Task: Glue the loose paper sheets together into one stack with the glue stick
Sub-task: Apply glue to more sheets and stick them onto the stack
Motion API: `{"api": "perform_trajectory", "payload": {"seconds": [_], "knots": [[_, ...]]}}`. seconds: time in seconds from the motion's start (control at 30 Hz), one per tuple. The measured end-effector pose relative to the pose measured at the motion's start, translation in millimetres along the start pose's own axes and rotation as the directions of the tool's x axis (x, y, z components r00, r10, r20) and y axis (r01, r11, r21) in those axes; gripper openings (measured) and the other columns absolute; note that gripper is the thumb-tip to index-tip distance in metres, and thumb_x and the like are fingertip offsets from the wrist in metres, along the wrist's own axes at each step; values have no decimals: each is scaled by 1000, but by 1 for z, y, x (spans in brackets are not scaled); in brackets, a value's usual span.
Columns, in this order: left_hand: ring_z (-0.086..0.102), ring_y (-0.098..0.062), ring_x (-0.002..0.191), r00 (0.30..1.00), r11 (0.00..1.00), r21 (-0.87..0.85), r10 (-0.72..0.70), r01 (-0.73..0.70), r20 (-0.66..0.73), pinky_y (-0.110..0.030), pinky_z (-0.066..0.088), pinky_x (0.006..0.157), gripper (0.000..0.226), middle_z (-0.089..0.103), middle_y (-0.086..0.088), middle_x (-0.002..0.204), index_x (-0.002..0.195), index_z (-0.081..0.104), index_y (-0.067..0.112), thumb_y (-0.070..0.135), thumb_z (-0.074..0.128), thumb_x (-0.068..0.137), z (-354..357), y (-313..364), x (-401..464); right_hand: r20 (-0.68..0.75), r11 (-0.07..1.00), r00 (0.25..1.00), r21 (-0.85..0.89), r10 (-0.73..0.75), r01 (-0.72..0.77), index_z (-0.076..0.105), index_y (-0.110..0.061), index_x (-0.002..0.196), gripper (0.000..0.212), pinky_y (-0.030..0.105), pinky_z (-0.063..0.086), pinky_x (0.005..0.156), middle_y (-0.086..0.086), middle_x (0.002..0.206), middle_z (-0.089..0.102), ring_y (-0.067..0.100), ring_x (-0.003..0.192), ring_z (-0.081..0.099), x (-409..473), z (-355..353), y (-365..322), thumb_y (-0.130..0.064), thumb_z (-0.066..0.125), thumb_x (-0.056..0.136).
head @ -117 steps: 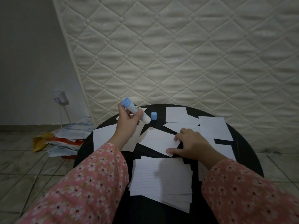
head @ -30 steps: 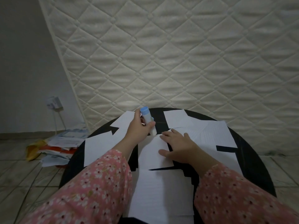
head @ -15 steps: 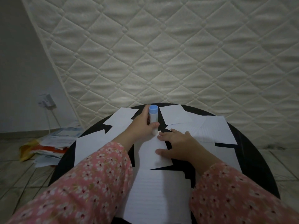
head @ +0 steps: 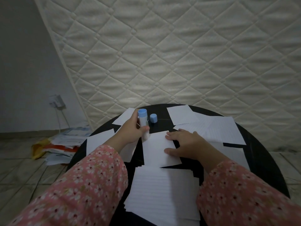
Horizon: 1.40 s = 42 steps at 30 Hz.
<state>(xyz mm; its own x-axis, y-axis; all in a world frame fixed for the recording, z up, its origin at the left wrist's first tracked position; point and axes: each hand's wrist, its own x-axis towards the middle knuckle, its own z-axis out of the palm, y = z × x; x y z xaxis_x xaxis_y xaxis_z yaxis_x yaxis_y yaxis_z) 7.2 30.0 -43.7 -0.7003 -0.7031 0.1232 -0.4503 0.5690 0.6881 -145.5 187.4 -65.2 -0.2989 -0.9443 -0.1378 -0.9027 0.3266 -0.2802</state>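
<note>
The left hand (head: 130, 130) grips the glue stick (head: 143, 123) with fingers and thumb curled round its barrel; the stick stands nearly upright, blue base up, its lower end meeting the far left corner of a single sheet (head: 160, 150) at the middle of the round black table (head: 260, 154). The right hand (head: 187, 144) lies flat on that sheet's right side, fingers spread and pressing it down. The blue cap (head: 153, 118) stands apart on the table, just beyond the stick. The stack (head: 162, 193) lies at the near edge, just below the sheet. Loose sheets (head: 219, 128) are scattered to the far right and to the left.

Assessment: the step in hand is applying glue to this sheet before it goes onto the stack. Many sheets appear unglued, so the task looks far from complete.

Recommendations: keep the right palm firm so the paper cannot drag or buckle under the stick. Run light strokes along the edges and corners. Keep the fingers off the glued band. Then turn the sheet over, square it to the stack and press it flat.
</note>
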Motion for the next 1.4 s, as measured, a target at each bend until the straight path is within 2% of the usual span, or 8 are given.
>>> {"api": "perform_trajectory", "payload": {"seconds": [0.2,0.37,0.63,0.8,0.9,1.03,1.13,1.4], "knots": [[53,-15,92,997,994,-101,-46,40,-63,-35,44,83,55,55,0,107,137,29,26,25,61,92,-2,-1,-9,0,1000,1000,9,-1,1,26,-37,148,68,51,4,116,-24,156,14,11,147,5,-1,4,0,-61,48,88],[53,-16,63,929,709,-705,-258,-5,-266,-37,51,65,32,56,-8,86,118,38,17,24,59,94,-23,9,-15,-85,998,996,-66,-30,24,30,-29,148,65,46,9,116,-14,157,19,13,147,10,-10,7,-5,-57,46,91],[69,-26,67,888,514,-851,-434,104,-153,-23,48,46,29,60,-6,69,113,56,8,22,57,87,-30,19,-35,-138,995,989,-89,-59,46,19,-25,152,69,43,20,113,0,146,28,14,136,25,-17,6,-5,-51,45,94],[51,-8,60,900,500,-819,-434,281,44,-21,28,46,26,72,0,94,111,63,17,21,55,88,-23,10,-43,-239,983,966,-174,-102,61,25,-31,149,57,43,24,109,2,147,28,18,139,21,-19,10,-12,-36,45,96],[48,-7,66,905,541,-784,-420,305,63,-27,27,56,37,68,-1,103,123,62,15,24,60,88,-21,5,-41,-305,980,951,-199,-58,-4,37,-33,142,47,46,22,110,2,153,15,25,146,7,-20,11,-14,-32,46,96],[59,-10,76,954,730,-635,-296,252,38,-26,37,64,46,70,4,100,129,57,19,18,70,84,-16,1,-45,-326,967,944,-252,-57,-29,53,-27,132,52,39,30,99,0,133,47,20,124,41,-20,14,-20,-59,40,92],[62,-14,94,970,898,-409,-221,162,-102,-28,47,77,51,67,3,111,123,61,20,14,78,75,-6,-7,-46,-222,968,974,-251,-39,-18,54,-28,132,66,38,32,97,1,130,52,20,121,46,-18,14,-23,-71,44,83],[55,-15,106,949,959,-260,-181,112,-257,-24,36,80,52,60,3,114,118,59,22,12,79,70,-5,-13,-40,25,987,991,-86,-135,137,44,-33,141,52,34,24,112,-12,148,33,12,135,32,-25,-2,8,-42,55,90]]}}
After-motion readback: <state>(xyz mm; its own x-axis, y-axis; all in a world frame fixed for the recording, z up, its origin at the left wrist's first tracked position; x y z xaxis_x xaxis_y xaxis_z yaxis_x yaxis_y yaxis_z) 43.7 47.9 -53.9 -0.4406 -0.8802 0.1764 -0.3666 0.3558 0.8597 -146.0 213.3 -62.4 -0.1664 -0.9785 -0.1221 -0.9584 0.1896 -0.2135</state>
